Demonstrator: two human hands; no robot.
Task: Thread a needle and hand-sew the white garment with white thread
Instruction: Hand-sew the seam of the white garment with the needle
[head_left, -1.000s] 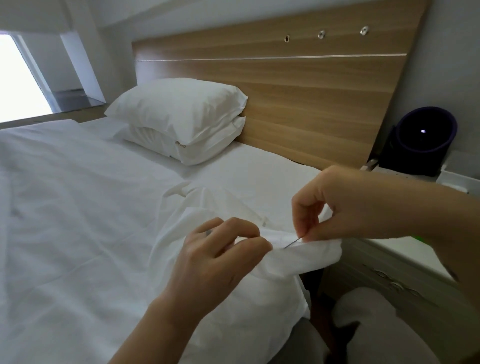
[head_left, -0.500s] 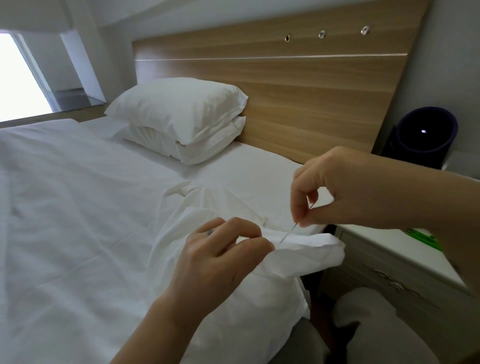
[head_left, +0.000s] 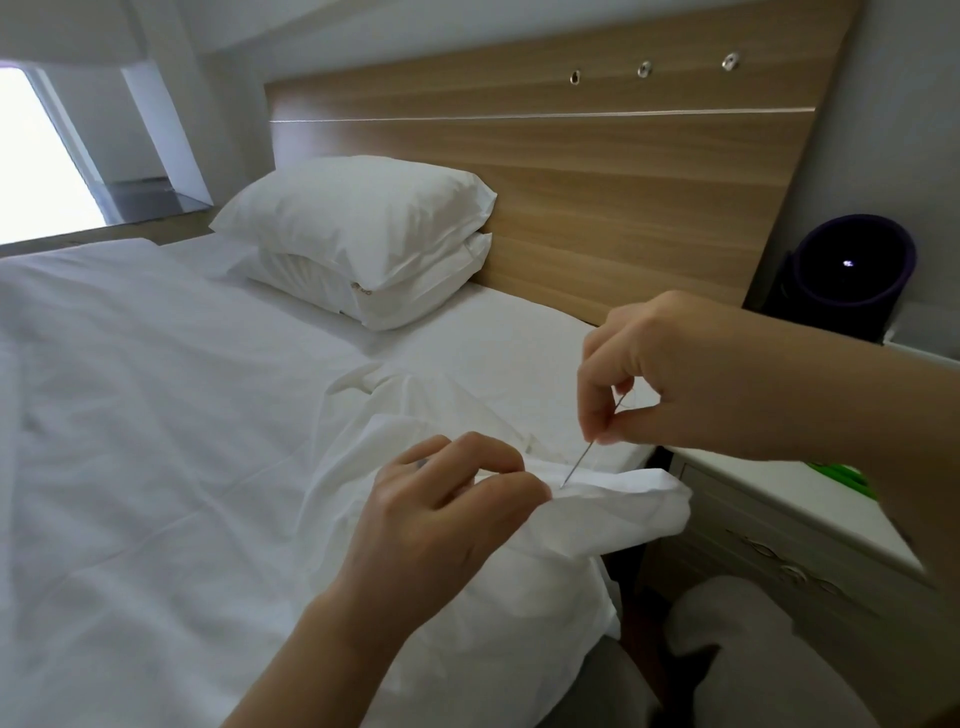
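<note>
Closest to the camera, at the lower right, the person's knees (head_left: 753, 649) in pale grey cloth sit beside the edge of a bed (head_left: 130, 467) covered in white sheets.

From the bottom centre the left forearm reaches up to the left hand (head_left: 441, 514). Its fingers (head_left: 498, 457) are curled tightly, pinching a raised fold of the white garment (head_left: 623, 499), which lies bunched on the near right corner of the bed and hangs over its edge.

Just right of that pinch, a thin metal needle (head_left: 579, 462) stands tilted with its tip touching the held fold.

The right hand (head_left: 675, 374) comes in from the right, above the fold. The tips of its thumb and fingers (head_left: 597, 400) are closed on the needle's upper end. A faint strand of white thread (head_left: 629, 399) shows by the needle's top, too fine to follow further.

Behind the right forearm is a white-topped nightstand (head_left: 779, 519) with drawers, and something green (head_left: 841, 475) lies on it, mostly hidden.

Farther back, two white pillows (head_left: 358, 234) are stacked against a wooden headboard (head_left: 597, 182). A dark purple cylindrical object (head_left: 852, 275) stands to the right of the headboard. A bright window (head_left: 36, 166) is at the far left.
</note>
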